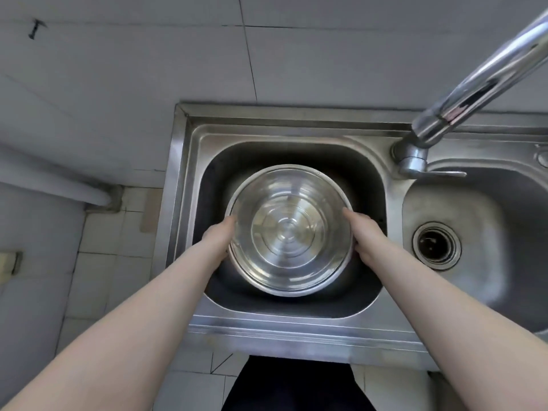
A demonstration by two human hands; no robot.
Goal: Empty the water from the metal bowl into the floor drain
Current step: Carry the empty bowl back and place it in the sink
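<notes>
Both hands clasp the metal bowl [290,229] in the left sink basin [367,173], left hand [218,238] at nine o'clock, right hand [363,237] at three, likely opposed so the water stays level when lifted

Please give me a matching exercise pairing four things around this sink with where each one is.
Things:
1. metal bowl
2. faucet
3. open drain
4. white pipe

Places:
A. bottom of the right basin
B. along the wall, left of the sink
C. in the left basin, between the left hand and right hand
D. rising between the two basins

Pairs: 1-C, 2-D, 3-A, 4-B
</notes>
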